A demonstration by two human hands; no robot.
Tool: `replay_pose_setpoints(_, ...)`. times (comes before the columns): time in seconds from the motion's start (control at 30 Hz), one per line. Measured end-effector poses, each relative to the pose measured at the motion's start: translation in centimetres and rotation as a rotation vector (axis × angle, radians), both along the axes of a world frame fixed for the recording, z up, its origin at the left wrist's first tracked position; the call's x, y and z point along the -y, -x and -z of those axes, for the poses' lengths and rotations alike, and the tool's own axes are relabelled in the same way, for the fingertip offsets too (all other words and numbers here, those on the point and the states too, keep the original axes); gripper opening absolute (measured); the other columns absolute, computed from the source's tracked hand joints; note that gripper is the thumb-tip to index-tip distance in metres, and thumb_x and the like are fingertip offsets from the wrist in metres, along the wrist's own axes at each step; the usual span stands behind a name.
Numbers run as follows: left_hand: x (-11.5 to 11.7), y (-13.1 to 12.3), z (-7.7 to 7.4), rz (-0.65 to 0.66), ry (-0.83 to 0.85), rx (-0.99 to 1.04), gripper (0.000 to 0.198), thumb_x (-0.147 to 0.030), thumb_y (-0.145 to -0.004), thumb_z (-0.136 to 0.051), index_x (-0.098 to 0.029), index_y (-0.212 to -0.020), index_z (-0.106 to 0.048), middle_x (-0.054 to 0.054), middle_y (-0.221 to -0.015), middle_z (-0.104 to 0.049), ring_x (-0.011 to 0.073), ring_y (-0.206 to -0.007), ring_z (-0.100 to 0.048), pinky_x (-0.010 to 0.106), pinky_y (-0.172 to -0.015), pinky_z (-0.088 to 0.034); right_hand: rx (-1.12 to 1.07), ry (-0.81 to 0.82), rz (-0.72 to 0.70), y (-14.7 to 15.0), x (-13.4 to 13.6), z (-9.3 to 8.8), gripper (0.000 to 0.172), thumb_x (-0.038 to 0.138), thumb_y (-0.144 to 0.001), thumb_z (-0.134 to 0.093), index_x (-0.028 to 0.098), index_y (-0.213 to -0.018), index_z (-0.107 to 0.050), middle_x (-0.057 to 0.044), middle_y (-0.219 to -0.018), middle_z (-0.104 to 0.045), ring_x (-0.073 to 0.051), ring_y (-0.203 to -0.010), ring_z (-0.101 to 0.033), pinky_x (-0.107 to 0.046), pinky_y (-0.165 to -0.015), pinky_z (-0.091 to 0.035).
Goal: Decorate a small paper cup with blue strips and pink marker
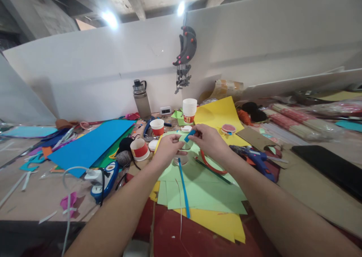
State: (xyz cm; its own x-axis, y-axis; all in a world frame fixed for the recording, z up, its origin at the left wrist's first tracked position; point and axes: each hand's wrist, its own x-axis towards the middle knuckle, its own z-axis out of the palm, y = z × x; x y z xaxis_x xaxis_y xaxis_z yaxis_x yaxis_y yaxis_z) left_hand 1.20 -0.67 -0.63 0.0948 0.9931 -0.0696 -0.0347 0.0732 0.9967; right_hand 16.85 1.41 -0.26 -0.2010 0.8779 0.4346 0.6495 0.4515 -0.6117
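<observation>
My left hand (167,148) and my right hand (207,141) meet above a stack of light green paper sheets (198,191) over yellow sheets. Both are closed in a pinch on a small piece of light green paper (181,138); my right fingertips also pinch a short blue strip (189,135) against it. A roll of clear tape (181,159) lies on the green paper just under my hands. A long blue strip (183,189) lies along the sheets toward me. A red curved band (210,166) rests below my right wrist.
Red-and-white paper cups (140,149) (157,127) and a white cup stack (189,110) stand behind my hands. Blue foam sheets (90,146) lie left, a blue glue gun (258,161) right, a bottle (141,98) at the white wall, a black sheet (330,166) far right.
</observation>
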Motion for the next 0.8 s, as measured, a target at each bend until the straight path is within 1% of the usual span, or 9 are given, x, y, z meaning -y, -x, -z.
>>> replay_pose_setpoints(0.17,0.05,-0.03,0.02,-0.012,-0.008,0.004,0.017,-0.011,-0.067,-0.067,-0.011,-0.084,-0.065,-0.003,-0.056,-0.051,0.0080,-0.051,-0.054,0.029,-0.057,-0.057,0.007,-0.005,-0.003,0.04,-0.20,0.15,0.008,0.025,-0.076,-0.059,0.019,-0.081,-0.060,-0.001,-0.071,-0.058,-0.015,-0.064,-0.052,-0.026,-0.061,-0.038)
replay_pose_setpoints(0.4,-0.09,0.02,0.26,0.008,-0.004,-0.008,0.018,-0.012,-0.068,-0.066,-0.011,-0.086,-0.065,-0.001,-0.061,-0.057,0.0099,-0.056,-0.058,0.027,-0.057,-0.058,0.017,-0.002,0.000,0.10,-0.34,0.22,0.006,0.022,-0.077,-0.058,0.018,-0.081,-0.060,-0.002,-0.072,-0.059,-0.015,-0.066,-0.052,-0.026,-0.062,-0.038)
replay_pose_setpoints(0.5,-0.19,0.03,0.36,0.010,0.003,-0.015,0.016,-0.011,-0.069,-0.065,-0.011,-0.085,-0.064,-0.002,-0.060,-0.056,0.0087,-0.053,-0.057,0.027,-0.057,-0.058,0.024,-0.007,0.006,0.09,-0.35,0.20,0.005,0.021,-0.077,-0.058,0.018,-0.081,-0.060,-0.002,-0.072,-0.059,-0.015,-0.066,-0.052,-0.026,-0.062,-0.038)
replay_pose_setpoints(0.6,-0.29,0.03,0.46,0.014,0.002,-0.018,0.016,-0.012,-0.069,-0.065,-0.011,-0.085,-0.064,-0.001,-0.062,-0.057,0.0088,-0.054,-0.058,0.027,-0.056,-0.058,0.045,-0.012,0.011,0.13,-0.38,0.20,0.004,0.021,-0.078,-0.056,0.018,-0.078,-0.059,-0.002,-0.071,-0.059,-0.015,-0.066,-0.052,-0.026,-0.061,-0.037)
replay_pose_setpoints(0.8,-0.35,0.04,0.62,0.016,-0.006,-0.045,0.016,-0.012,-0.067,-0.066,-0.012,-0.083,-0.065,-0.001,-0.061,-0.058,0.0089,-0.053,-0.058,0.027,-0.056,-0.058,0.082,0.014,0.028,0.28,-0.31,0.17,0.008,0.022,-0.080,-0.054,0.019,-0.072,-0.056,-0.002,-0.068,-0.058,-0.015,-0.063,-0.050,-0.025,-0.059,-0.035)
